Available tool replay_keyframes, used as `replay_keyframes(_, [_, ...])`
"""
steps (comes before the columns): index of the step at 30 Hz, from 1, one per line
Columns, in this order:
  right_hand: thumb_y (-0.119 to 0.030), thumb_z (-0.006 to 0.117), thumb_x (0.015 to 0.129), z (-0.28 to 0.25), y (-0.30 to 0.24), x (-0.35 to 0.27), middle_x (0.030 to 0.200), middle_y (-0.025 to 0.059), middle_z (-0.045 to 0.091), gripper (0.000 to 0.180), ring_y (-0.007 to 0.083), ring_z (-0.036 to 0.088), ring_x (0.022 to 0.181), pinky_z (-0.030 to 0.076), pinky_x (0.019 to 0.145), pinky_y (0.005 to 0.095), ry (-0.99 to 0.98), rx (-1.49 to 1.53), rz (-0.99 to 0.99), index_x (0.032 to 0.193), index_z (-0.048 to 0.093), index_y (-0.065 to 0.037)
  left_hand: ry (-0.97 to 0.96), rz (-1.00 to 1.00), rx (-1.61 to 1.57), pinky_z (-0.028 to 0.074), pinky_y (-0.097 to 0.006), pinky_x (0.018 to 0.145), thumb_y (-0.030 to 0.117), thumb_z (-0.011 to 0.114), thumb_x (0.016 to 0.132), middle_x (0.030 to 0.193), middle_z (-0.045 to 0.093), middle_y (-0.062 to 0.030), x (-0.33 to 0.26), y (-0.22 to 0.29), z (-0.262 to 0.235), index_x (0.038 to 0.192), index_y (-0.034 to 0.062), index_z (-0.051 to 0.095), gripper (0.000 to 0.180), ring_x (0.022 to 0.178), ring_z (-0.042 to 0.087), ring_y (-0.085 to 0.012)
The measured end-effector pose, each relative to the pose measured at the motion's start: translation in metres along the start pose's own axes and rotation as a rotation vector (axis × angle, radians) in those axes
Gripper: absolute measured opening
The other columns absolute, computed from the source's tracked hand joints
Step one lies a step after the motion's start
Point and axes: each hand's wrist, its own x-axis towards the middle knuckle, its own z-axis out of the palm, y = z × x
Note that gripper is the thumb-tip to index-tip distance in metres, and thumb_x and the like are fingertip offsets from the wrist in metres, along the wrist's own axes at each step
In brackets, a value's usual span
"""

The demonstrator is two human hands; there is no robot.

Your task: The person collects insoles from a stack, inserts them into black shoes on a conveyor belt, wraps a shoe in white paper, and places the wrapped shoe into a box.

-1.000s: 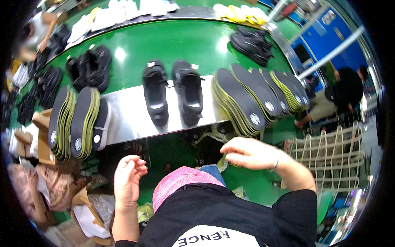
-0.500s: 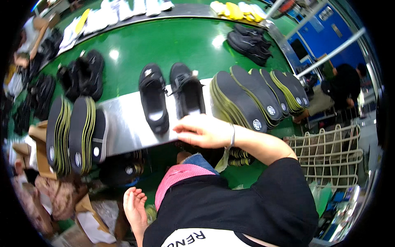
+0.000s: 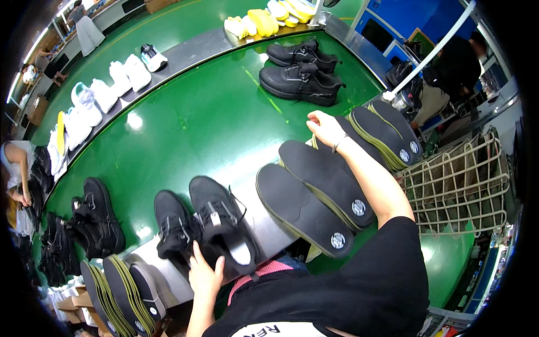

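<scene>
A pair of black lace-up shoes stands on the metal ledge: the left shoe (image 3: 174, 222) and the right shoe (image 3: 216, 208), a pale lining showing inside the right one. My left hand (image 3: 205, 275) is at their heels, thumb and index finger apart, fingertips by the left shoe; whether it touches is unclear. My right hand (image 3: 325, 129) reaches out past the insole stacks over the green surface, fingers loosely bent, nothing visible in it. Beside it lie black insoles with yellow-green edges, a near stack (image 3: 300, 210) and another behind it (image 3: 325, 180).
More insole stacks (image 3: 129, 295) stand at the ledge's left end. Black shoes sit on the green surface (image 3: 168, 140) at far right (image 3: 300, 81) and at left (image 3: 98, 219). White shoes (image 3: 104, 95) and yellow pieces (image 3: 263, 22) line the far shelf. A wire rack (image 3: 457, 185) is at right.
The view has shifted. My right hand has left the right shoe's heel and gone right and farther out. My left hand has come up from the lower left to the shoes.
</scene>
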Motion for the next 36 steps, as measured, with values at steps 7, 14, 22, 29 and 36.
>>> replay_keyframes(7, [-0.02, 0.057, 0.071, -0.018, 0.068, 0.09, 0.112, 0.0082, 0.045, 0.048, 0.0248, 0.041, 0.107, 0.04, 0.082, 0.0414, 0.141, -0.67, 0.338, 0.115, 0.039, -0.011, -0.059, -0.079, 0.006, 0.044, -0.042, 0.064, 0.042, 0.058, 0.064, 0.095, 0.046, -0.0229, 0.005, 0.009, 0.0, 0.123, 0.0088, 0.029, 0.073, 0.078, 0.052, -0.038])
replay_keyframes(14, [-0.023, 0.059, 0.07, -0.001, 0.107, 0.139, 0.132, 0.0032, 0.027, 0.072, 0.0211, 0.014, 0.126, 0.016, 0.098, 0.0478, 0.02, -0.977, 0.244, 0.13, 0.019, -0.015, -0.065, -0.113, 0.015, 0.045, -0.04, 0.061, 0.039, 0.061, 0.059, 0.094, 0.047, -0.0231, 0.008, 0.016, -0.004, 0.117, 0.0091, 0.038, 0.069, 0.075, 0.053, -0.0363])
replay_keyframes(22, [-0.046, 0.048, 0.075, 0.01, 0.061, 0.153, 0.086, 0.0073, 0.061, 0.039, 0.0223, 0.057, 0.084, 0.026, 0.089, 0.0494, -0.223, -0.893, 0.127, 0.088, 0.06, -0.012, -0.028, -0.069, 0.01, 0.045, -0.04, 0.06, 0.038, 0.061, 0.062, 0.096, 0.046, -0.0201, 0.008, 0.007, 0.008, 0.113, 0.0062, 0.039, 0.064, 0.076, 0.053, -0.0354])
replay_keyframes(29, [-0.028, 0.06, 0.067, 0.008, 0.008, 0.161, 0.1, 0.0135, 0.053, 0.034, 0.0272, 0.051, 0.094, 0.044, 0.073, 0.0376, 0.073, -0.538, -0.174, 0.096, 0.056, -0.01, 0.003, -0.087, 0.051, 0.043, -0.04, 0.055, 0.037, 0.061, 0.063, 0.087, 0.046, -0.0199, 0.005, 0.008, 0.012, 0.11, 0.0021, 0.04, 0.062, 0.069, 0.053, -0.0351])
replay_keyframes(36, [-0.035, 0.056, 0.073, 0.012, 0.045, 0.216, 0.088, 0.0118, 0.058, 0.034, 0.0267, 0.055, 0.083, 0.043, 0.074, 0.0349, -0.002, -0.397, -0.557, 0.091, 0.057, -0.007, 0.035, -0.096, 0.08, 0.042, -0.04, 0.052, 0.036, 0.062, 0.062, 0.082, 0.046, -0.019, 0.003, 0.007, 0.019, 0.105, 0.0013, 0.043, 0.058, 0.065, 0.052, -0.0345])
